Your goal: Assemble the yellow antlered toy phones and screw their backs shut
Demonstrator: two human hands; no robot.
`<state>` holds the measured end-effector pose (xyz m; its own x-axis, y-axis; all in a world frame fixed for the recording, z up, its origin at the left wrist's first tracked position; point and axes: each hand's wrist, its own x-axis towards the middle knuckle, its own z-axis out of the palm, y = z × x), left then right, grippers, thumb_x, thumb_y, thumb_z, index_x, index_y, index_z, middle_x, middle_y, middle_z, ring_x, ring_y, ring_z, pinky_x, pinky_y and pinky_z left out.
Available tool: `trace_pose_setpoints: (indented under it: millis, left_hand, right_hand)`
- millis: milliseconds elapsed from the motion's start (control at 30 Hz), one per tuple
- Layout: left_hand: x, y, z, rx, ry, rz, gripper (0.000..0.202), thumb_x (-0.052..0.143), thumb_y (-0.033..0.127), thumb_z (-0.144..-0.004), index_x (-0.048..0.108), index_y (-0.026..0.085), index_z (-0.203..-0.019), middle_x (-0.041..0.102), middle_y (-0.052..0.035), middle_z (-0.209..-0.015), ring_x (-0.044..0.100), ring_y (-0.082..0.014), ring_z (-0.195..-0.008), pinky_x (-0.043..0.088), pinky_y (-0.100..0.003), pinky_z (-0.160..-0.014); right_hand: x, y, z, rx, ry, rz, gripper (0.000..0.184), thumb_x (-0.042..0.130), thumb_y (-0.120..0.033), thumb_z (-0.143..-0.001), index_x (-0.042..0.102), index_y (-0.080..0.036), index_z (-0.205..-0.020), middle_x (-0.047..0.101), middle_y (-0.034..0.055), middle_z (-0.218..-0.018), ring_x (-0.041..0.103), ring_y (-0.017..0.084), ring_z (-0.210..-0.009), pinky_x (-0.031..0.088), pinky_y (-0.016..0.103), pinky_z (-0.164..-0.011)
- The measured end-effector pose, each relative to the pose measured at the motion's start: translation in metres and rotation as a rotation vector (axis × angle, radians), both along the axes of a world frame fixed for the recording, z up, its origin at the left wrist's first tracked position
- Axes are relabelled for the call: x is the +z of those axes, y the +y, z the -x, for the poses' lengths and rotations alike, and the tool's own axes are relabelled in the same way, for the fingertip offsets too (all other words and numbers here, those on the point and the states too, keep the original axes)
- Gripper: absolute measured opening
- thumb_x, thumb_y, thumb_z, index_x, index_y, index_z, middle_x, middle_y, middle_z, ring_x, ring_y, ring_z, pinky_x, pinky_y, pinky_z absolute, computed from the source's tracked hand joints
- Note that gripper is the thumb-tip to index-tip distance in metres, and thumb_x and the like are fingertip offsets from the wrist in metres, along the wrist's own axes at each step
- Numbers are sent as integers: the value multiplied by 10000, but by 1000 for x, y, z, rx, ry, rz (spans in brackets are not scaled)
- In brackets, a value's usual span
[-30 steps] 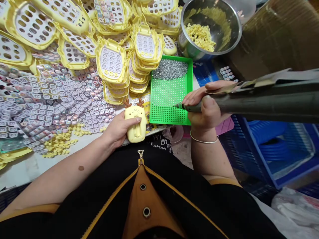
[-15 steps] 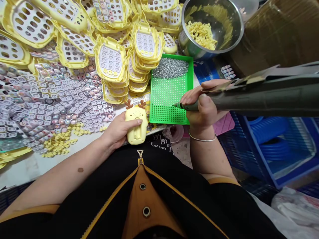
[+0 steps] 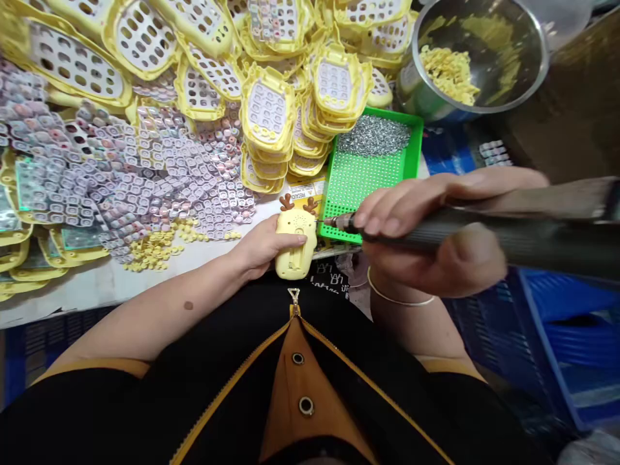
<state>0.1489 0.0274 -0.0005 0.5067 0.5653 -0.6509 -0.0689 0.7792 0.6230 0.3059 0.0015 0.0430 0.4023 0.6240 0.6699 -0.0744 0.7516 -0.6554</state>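
My left hand (image 3: 261, 248) grips a yellow toy phone (image 3: 301, 223) with brown antlers, its back facing up and the thumb lying across the battery recess. Screw holes show near the toy's upper corners. My right hand (image 3: 431, 226) is wrapped around a dark electric screwdriver (image 3: 527, 242) held nearly level. The thin tip points left and is close to the toy's upper right edge; whether it touches cannot be made out. Behind the tip lies a green perforated tray (image 3: 371, 177) with a heap of small silver screws (image 3: 375, 134) at its far end.
Stacked yellow shells with keypads (image 3: 266, 113) stand behind the toy. Loose keypad sheets (image 3: 169, 155) and small yellow pieces (image 3: 155, 248) spread over the table at left. A steel bowl (image 3: 535, 61) stands at back right. Blue crates (image 3: 547, 349) are at lower right.
The screwdriver has moved from over the green tray to beside the toy's upper right edge. The view has shifted left, so the table's things appear further right.
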Motion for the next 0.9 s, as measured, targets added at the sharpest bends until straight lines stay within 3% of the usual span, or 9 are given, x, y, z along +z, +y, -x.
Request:
trace_pose_setpoints:
  millis: [100,233,533,733,900]
  left_hand:
    - [-1,-1,1,-12,-29,-42,445,790,125,-623,628,135,-1037,703,-53,-934,660,-184,-817,513,-341,-799]
    - [-2,-2,2,-47,-61,-69,445,791,151,-627,628,131,-1041,690,-67,-981,651,-195,-873,489,-339,-832]
    - [-10,0,1,-60,-45,-80,322,757,123,-605,646,157,-905,696,-27,-869,636,-182,-793,481,-347,-832]
    - [-15,0,3,-51,-107,-110,352,782,168,-629,681,160,-966,720,-47,-1002,647,-183,-901,472,-338,-916]
    - [-9,0,6,-110,-66,-116,326,775,138,-615,670,142,-923,714,-45,-913,647,-171,-794,502,-324,-803]
  right_hand:
    - [-6,6,15,105,-122,-14,206,660,-447,-839,643,-351,-1020,532,-83,-523,478,134,-388,465,282,-379]
    - [-16,8,21,126,-156,69,244,652,-524,-862,564,-390,-1046,566,-88,-568,516,153,-411,483,316,-413]
    - [-23,17,25,328,-259,112,160,650,-462,-864,585,-323,-908,501,-75,-559,527,120,-444,502,287,-433]
    - [-35,19,21,327,-302,203,309,691,-589,-806,553,-314,-832,512,-81,-535,526,105,-435,520,297,-482]
    - [-25,10,17,305,-349,328,399,617,-705,-794,551,-313,-821,526,-69,-549,549,117,-456,516,299,-462]
